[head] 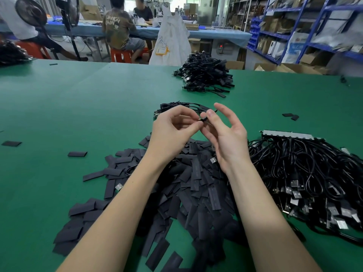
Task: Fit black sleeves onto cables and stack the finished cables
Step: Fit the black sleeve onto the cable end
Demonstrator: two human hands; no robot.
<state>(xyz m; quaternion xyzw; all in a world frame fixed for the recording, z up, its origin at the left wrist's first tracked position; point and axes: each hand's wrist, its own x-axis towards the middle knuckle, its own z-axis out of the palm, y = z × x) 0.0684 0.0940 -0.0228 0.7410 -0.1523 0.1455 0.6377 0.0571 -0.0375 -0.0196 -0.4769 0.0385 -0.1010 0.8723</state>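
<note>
Far left, seated person's shirt back [115,24]: pale print reading "UNKN OWN"; far centre, white sack [172,36]: handwritten marks and yellow label [162,50], both illegible.

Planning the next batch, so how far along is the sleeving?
Done: a far stack of cables, plus a few behind the hands. In hand: left hand and right hand pinch one cable end. Left: large cable bundle and sleeve pile.
</note>
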